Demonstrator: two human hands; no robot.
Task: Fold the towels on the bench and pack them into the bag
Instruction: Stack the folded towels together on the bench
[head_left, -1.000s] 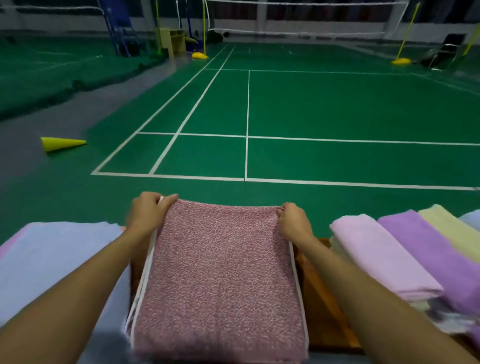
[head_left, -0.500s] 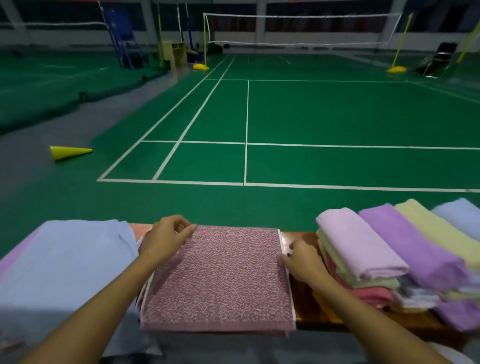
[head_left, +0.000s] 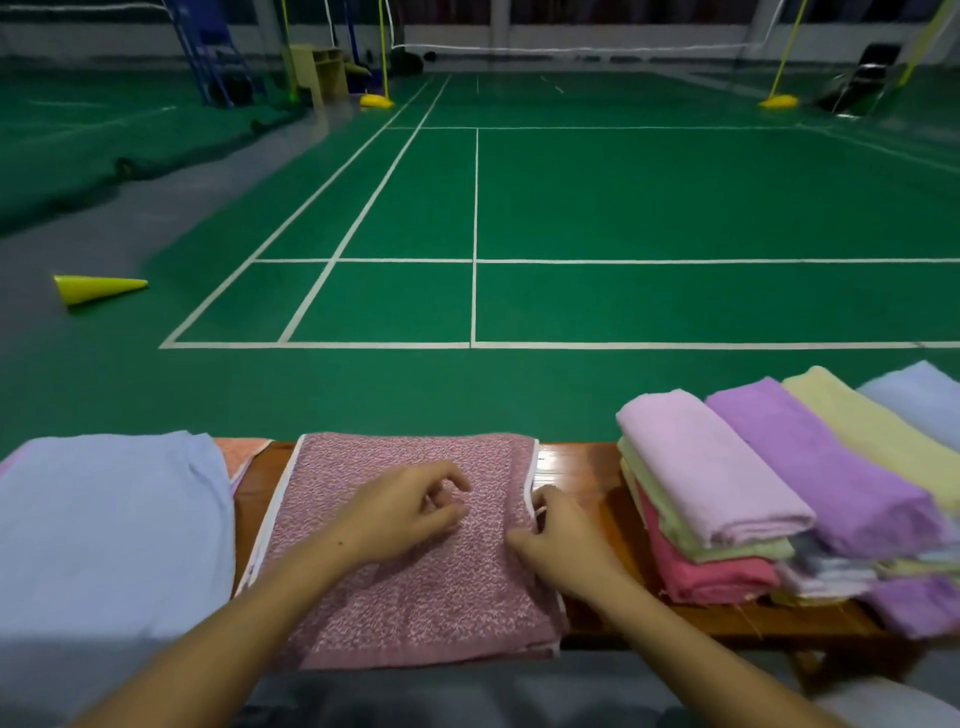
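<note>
Mottled pink towel (head_left: 415, 597), white-edged, folded flat on the bench (head_left: 582, 467)

Bare forearms, no sleeves, grey trousers (head_left: 467, 696)

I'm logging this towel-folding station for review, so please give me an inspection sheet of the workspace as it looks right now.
Surface: wooden bench, glossy, mostly covered by towels.
Job's things: speckled pink towel lies folded flat at centre; light blue towel spread at left; stack of folded towels at right. No bag in view.
Clutter: orange cloth peeking from under the blue towel.
Grippers: left hand rests on the speckled towel, fingers loosely curled; right hand pinches its right edge.
Cables: nothing seen.
Surroundings: green badminton court, yellow cone lying on the floor.
</note>
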